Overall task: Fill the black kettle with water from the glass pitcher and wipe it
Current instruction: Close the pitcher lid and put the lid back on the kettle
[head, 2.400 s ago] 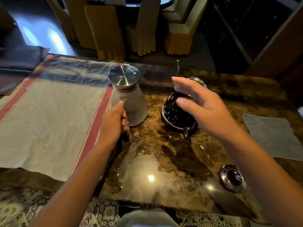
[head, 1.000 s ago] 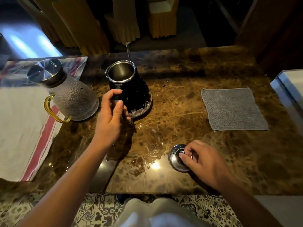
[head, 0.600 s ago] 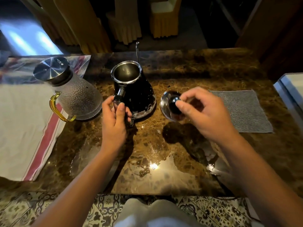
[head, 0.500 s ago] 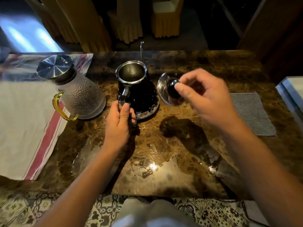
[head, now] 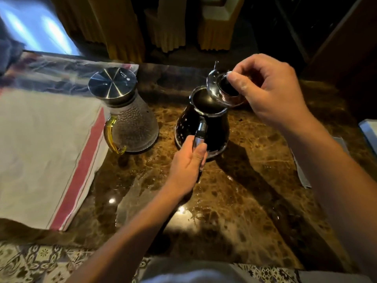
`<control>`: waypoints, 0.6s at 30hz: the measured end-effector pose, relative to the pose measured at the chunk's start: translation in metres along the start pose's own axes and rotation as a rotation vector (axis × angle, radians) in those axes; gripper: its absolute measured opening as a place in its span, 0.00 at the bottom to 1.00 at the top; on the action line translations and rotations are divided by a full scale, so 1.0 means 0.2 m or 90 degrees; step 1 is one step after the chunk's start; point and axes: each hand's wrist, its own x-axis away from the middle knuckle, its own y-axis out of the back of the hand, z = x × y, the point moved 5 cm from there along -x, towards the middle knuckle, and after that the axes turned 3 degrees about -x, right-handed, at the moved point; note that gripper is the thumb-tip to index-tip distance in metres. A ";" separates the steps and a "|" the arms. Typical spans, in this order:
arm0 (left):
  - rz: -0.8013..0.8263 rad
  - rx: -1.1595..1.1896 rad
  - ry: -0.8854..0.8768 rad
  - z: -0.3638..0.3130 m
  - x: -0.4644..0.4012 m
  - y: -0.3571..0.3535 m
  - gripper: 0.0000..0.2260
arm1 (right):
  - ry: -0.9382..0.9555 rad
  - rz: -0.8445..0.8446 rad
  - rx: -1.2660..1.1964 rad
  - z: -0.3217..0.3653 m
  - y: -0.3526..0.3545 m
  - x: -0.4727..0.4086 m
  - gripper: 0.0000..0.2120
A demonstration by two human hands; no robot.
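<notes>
From the head camera we look down on a glossy brown marble tabletop (head: 234,201), wet and reflecting small lights near its middle; the black cone-shaped kettle with a steel rim (head: 212,127) stands upright on that marble, its mouth uncovered, its thin spout rising behind the rim; our left hand (head: 189,160) is closed around the kettle's handle, thumb laid along the steel neck of the handle and fingers curled beneath it; our right hand (head: 267,88) holds the round steel kettle lid with a black knob (head: 222,88), thumb and fingertips pinched on the knob, the lid tilted and hanging over the far right edge of the kettle's mouth, overlapping the rim from our angle, though we cannot tell whether the two touch; just to the left of the kettle, close but apart, stands the dimpled clear glass pitcher with an amber handle and a brushed steel cap (head: 130,119), its cap on, its handle turned toward us and to the left; its base sits beside the edge of a white cloth with a red stripe (head: 47,150) that covers the left of the table; a grey cloth (head: 302,172) lies at the right, mostly hidden behind our right forearm; yellow-draped chairs (head: 171,23) stand beyond the table's far edge.
</notes>
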 end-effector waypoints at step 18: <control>0.060 0.038 -0.002 0.01 -0.02 0.01 0.15 | -0.009 0.183 0.234 0.09 -0.24 -0.11 0.10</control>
